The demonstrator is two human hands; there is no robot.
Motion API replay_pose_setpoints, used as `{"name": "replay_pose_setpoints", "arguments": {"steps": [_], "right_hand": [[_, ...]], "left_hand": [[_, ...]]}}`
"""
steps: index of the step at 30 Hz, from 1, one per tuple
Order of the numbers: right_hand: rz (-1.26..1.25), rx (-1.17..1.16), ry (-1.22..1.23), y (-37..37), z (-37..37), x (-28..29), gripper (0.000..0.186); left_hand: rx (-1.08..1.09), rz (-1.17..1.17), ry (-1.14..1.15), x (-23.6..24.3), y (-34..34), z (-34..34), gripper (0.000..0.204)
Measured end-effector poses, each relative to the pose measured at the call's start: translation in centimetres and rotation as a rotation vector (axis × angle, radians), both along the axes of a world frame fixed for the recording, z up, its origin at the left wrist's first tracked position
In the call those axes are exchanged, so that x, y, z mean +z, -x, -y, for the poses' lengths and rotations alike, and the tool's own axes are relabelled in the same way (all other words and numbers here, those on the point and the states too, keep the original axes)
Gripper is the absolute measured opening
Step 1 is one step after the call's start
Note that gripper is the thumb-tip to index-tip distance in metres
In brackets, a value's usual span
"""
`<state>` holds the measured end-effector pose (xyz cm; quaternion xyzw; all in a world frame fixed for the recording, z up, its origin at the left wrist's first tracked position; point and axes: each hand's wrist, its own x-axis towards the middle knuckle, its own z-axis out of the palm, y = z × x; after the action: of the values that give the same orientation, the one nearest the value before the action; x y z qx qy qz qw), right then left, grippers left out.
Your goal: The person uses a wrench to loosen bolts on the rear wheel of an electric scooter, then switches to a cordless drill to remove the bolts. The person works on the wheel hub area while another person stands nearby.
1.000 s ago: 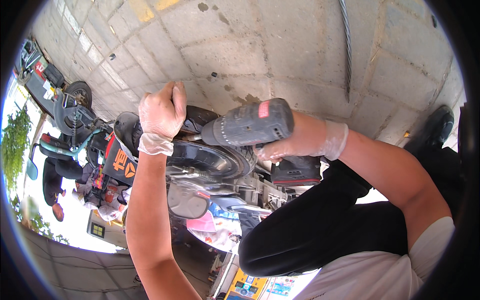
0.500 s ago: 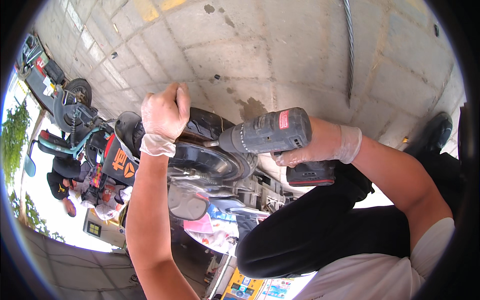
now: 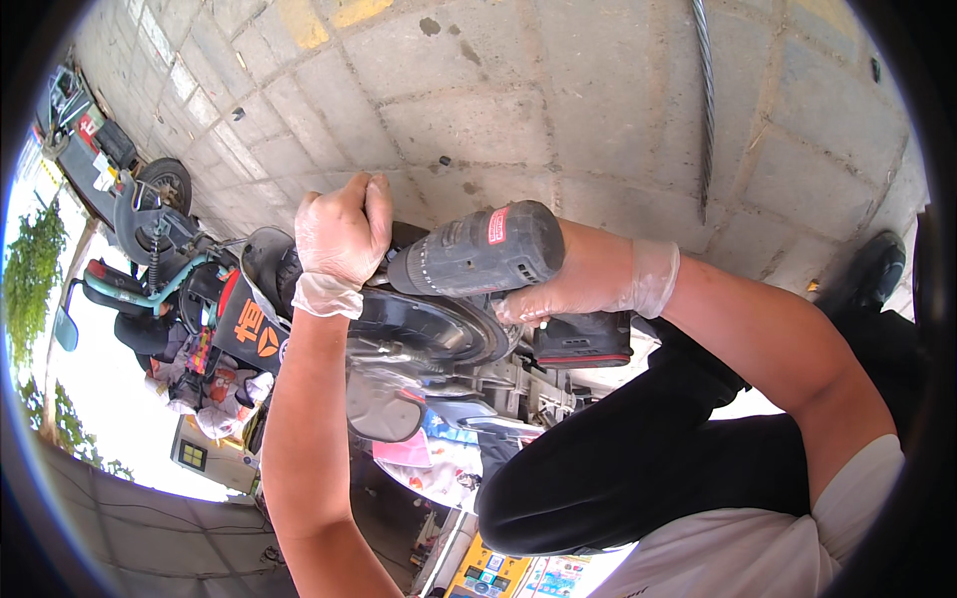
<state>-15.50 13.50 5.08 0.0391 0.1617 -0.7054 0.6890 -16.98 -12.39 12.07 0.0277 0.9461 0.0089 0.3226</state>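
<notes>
My left hand (image 3: 341, 231), in a thin translucent glove, is closed in a fist at the top of a motor scooter's rear wheel (image 3: 431, 331); what its fingers grip is hidden. My right hand (image 3: 578, 284), also gloved, grips a black cordless drill (image 3: 469, 254) with a red label and a battery (image 3: 583, 344) below. The drill lies sideways, its nose close beside my left fist over the tyre; its tip is hidden. A black mudflap (image 3: 249, 324) with orange markings hangs left of my left wrist.
Other two-wheelers (image 3: 159, 229) stand at the left, with someone partly hidden (image 3: 140, 329) behind them. A twisted steel cable (image 3: 704, 110) lies on the paving (image 3: 797, 130) at upper right. My dark-trousered knee (image 3: 528, 488) and shoe (image 3: 877, 269) are at right.
The drill and my right hand shifted right, then back left nearer my left fist, which has moved slightly right and down in the picture. The person at the left has become more hidden.
</notes>
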Motion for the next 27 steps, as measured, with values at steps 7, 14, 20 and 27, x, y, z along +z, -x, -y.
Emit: {"name": "replay_pose_setpoints", "arguments": {"steps": [7,14,20,27], "right_hand": [[0.068,-0.003,-0.045,-0.7,-1.3,0.2,0.041],[0.132,-0.007,-0.030,-2.3,-3.0,-0.3,0.031],[0.106,0.079,-0.025,-2.4,-4.4,-0.6,0.027],[0.030,-0.024,0.027,-2.3,-3.3,-1.0,0.027]], "left_hand": [[0.041,-0.019,0.013,-0.3,-0.3,0.4,0.026],[0.074,-0.021,0.018,-0.4,-0.4,0.4,0.027],[0.074,-0.017,0.029,-0.4,-0.4,0.4,0.029],[0.074,-0.023,0.030,-0.5,-0.5,0.4,0.029]]}}
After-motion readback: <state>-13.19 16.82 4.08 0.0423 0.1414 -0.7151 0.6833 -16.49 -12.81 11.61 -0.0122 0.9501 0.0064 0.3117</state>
